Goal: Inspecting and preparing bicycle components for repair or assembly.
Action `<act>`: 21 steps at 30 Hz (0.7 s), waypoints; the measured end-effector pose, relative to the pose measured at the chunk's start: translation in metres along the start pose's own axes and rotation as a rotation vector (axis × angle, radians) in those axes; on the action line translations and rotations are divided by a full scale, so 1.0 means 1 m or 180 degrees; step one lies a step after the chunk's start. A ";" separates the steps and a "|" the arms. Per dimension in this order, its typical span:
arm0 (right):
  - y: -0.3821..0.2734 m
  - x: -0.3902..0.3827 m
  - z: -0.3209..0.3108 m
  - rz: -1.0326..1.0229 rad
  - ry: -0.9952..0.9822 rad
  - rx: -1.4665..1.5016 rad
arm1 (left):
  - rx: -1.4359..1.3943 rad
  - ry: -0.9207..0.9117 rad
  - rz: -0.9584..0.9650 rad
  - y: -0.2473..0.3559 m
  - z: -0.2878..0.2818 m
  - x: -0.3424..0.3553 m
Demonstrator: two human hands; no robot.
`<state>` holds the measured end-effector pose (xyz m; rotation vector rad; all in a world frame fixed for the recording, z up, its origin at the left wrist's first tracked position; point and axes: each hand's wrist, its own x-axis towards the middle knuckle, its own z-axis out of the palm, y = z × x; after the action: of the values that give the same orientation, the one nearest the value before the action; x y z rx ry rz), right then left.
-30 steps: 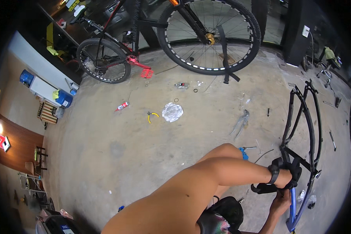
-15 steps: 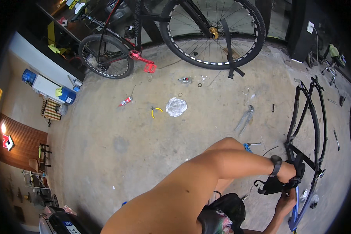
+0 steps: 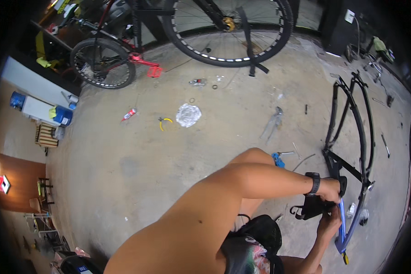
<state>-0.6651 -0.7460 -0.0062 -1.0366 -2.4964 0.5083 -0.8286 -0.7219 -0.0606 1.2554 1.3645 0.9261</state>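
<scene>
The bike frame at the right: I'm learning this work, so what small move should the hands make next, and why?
Probably steady the soft-looking black piece with the left hand and use the right hand to draw its loose part toward the bike frame. Both hands are close together at the blue tube, while that part hangs out to the tube's left.

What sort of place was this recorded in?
Probably a bicycle repair area, perhaps a workshop or garage: there's a wheelless bike frame, a complete bicycle behind, and yellow-handled pliers lying on the floor.
</scene>
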 end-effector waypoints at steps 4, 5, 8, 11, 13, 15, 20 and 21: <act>-0.003 -0.001 -0.003 0.0045 -0.0026 -0.0247 | 0.0416 0.0731 0.0411 -0.009 0.016 -0.004; 0.004 -0.006 -0.009 0.0252 -0.0060 -0.0288 | 0.0744 0.0608 0.0439 0.002 0.022 -0.008; -0.001 -0.009 -0.007 0.0388 -0.0030 -0.0266 | 0.2100 0.1185 0.0714 0.006 0.021 -0.017; -0.007 -0.011 -0.006 0.0215 0.0066 -0.0237 | 0.2389 0.1080 0.0860 0.017 0.016 -0.022; 0.000 -0.012 -0.007 0.0297 0.0040 -0.0170 | 0.2101 0.1135 0.0881 0.019 0.023 -0.019; 0.002 -0.011 -0.012 0.0323 -0.0144 -0.0274 | 0.1029 0.0986 0.0602 0.016 0.030 -0.016; -0.009 -0.008 -0.005 0.0131 0.0065 -0.0003 | -0.0375 0.0265 -0.0200 -0.009 0.038 -0.007; -0.001 -0.011 -0.005 0.0144 0.0010 -0.0115 | 0.0387 0.0254 0.0225 -0.013 0.038 -0.010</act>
<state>-0.6558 -0.7541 -0.0039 -1.1089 -2.4930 0.4762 -0.7950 -0.7378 -0.0784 1.3789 1.4652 0.9628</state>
